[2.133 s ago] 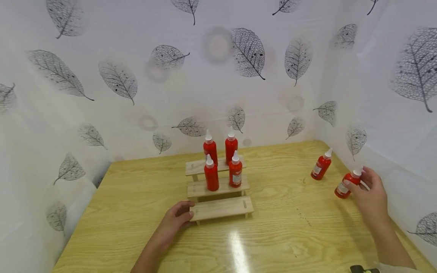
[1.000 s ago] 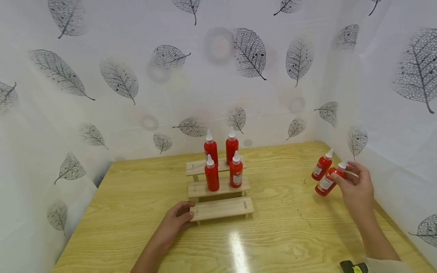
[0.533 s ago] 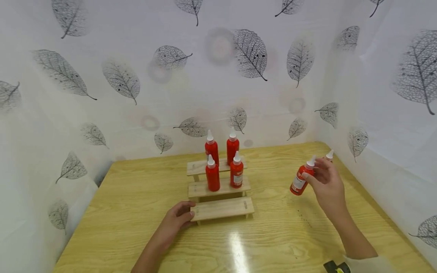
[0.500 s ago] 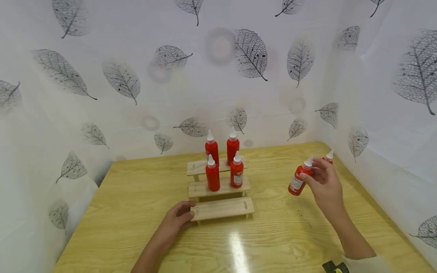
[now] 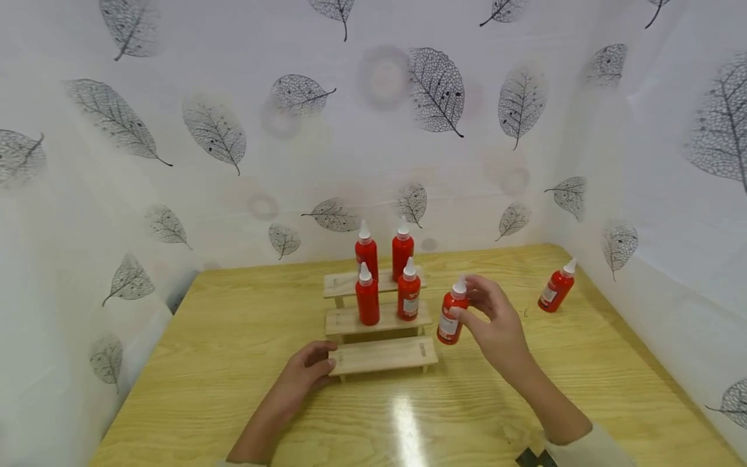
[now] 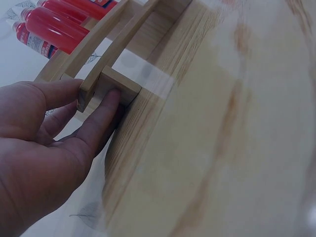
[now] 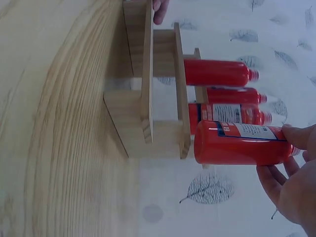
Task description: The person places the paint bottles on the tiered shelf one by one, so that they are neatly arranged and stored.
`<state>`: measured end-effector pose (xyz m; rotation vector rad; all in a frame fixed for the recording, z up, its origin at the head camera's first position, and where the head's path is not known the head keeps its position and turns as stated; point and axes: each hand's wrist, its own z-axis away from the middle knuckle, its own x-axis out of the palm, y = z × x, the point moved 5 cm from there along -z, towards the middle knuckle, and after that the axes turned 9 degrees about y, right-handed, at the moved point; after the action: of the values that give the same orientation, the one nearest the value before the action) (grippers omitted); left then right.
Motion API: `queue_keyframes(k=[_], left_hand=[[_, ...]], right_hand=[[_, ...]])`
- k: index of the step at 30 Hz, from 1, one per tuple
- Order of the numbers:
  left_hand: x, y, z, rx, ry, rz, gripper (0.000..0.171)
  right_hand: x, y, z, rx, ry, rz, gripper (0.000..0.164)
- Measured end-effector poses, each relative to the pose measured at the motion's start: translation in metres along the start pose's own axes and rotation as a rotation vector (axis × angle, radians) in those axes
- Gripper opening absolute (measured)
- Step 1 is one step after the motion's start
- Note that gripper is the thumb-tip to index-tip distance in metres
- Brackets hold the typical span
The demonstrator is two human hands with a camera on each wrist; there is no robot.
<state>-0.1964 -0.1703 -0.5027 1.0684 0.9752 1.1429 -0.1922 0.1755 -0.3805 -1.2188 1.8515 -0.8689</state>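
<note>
My right hand [image 5: 496,324] grips a red squeeze bottle [image 5: 449,324] by its upper part, just below the white pointed cap. The bottle hangs slightly tilted beside the right end of a three-step wooden display rack [image 5: 382,357]. In the right wrist view this bottle [image 7: 242,143] shows a white and blue label, and its base overlaps the rack's steps. My left hand [image 5: 300,375] pinches the left end of the lowest step; the left wrist view shows its fingers [image 6: 101,116] against the step's end and leg. Two red bottles stand on the middle step and two on the top step.
Another red bottle [image 5: 556,288] with a white cap stands on the wooden table [image 5: 233,324] at the right, near the side wall. White sheeting [image 5: 233,214] with leaf prints encloses the table at the back and sides.
My right hand has carried the bottle leftward from the table's right side to beside the rack, uncovering the other bottle. My left hand has stayed at the lowest step.
</note>
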Motion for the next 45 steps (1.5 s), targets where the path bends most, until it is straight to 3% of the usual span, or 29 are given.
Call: queue_keyframes(k=[6, 14, 20, 34, 45], left_hand=[[0.000, 0.001, 0.000, -0.008, 0.007, -0.004, 0.047], [0.000, 0.001, 0.001, -0.010, 0.012, -0.011, 0.048], [0.000, 0.000, -0.001, -0.001, 0.010, 0.013, 0.047], [0.002, 0.000, -0.002, -0.002, 0.028, 0.046, 0.044], [0.001, -0.002, -0.003, -0.022, 0.052, 0.022, 0.043]], right_hand=[[0.041, -0.011, 0.007, -0.070, -0.096, -0.022, 0.056], [0.087, -0.008, 0.018, 0.032, -0.205, -0.080, 0.055], [0.111, -0.008, 0.024, -0.032, -0.243, -0.081, 0.053], [0.129, -0.012, 0.028, -0.065, -0.235, -0.042, 0.051], [0.132, -0.012, 0.034, -0.007, -0.271, -0.046, 0.049]])
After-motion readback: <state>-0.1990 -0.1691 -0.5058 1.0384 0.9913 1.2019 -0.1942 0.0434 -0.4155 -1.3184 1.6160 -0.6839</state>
